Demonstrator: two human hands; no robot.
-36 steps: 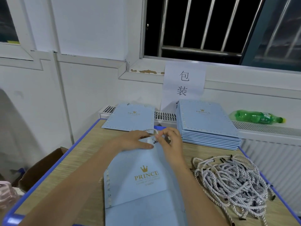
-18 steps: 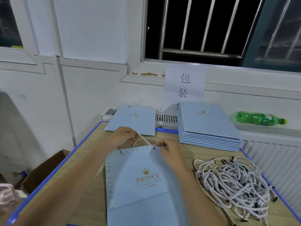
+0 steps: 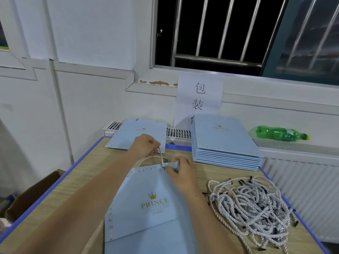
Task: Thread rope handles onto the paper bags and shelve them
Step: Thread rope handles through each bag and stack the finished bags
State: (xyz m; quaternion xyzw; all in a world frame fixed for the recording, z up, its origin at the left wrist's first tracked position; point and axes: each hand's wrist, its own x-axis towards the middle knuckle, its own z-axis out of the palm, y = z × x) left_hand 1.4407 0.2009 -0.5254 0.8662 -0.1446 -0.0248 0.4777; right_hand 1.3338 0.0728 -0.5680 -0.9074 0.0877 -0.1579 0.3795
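A wooden surface (image 3: 55, 195) with a blue rim, seen from above by the person working at it. A flat light blue paper bag (image 3: 146, 208), printed with a gold crown and the word PRINCE, lies in the middle of the surface near its front edge, its punched top edge pointing toward the far edge. The left hand (image 3: 145, 145) is beyond the bag's top edge, its fingers curled and pinching a white twisted rope handle (image 3: 161, 156) that runs taut from the fingers down into a hole at the bag's top edge. Another stretch of the same rope arcs above that edge. The right hand (image 3: 181, 173) pinches the bag's top edge just beside that hole. A tangled heap of loose ropes (image 3: 253, 208) with dark tips lies toward the right edge of the surface. A stack of flat bags (image 3: 225, 142) sits at the far right corner, and a single flat bag (image 3: 139, 133) lies at the far edge to the left of it. A green plastic bottle (image 3: 278, 133) lies on its side on the white ledge beyond the surface.
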